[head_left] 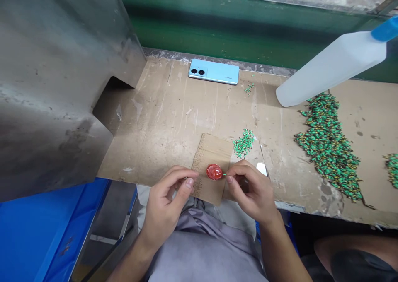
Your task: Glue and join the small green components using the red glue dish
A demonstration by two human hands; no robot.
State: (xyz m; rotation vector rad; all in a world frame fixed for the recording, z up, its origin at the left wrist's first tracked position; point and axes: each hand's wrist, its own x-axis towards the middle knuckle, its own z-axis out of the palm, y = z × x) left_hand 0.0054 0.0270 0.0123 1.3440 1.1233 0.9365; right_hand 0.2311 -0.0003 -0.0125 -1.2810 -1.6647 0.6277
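My right hand (250,189) pinches a small green piece (224,174) between thumb and forefinger. The tip of that piece is at the right edge of a small round dish (214,172) with shiny red contents. To the left of the dish, the thumb and forefinger of my left hand (171,199) are pressed together; something tiny and dark seems to be between them, too small to name. Under the dish lies a piece of brown cardboard (213,145) with many small marks along its left side. Beyond my right hand is a little pile of green pieces (243,143).
A light-blue phone (214,71) lies at the back. On the right, a white bottle with a blue cap (332,66) stands beside a large heap of green pieces (329,149). A metal panel (56,87) rises on the left, above a blue bin (37,228). Another person's limb (357,253) shows lower right.
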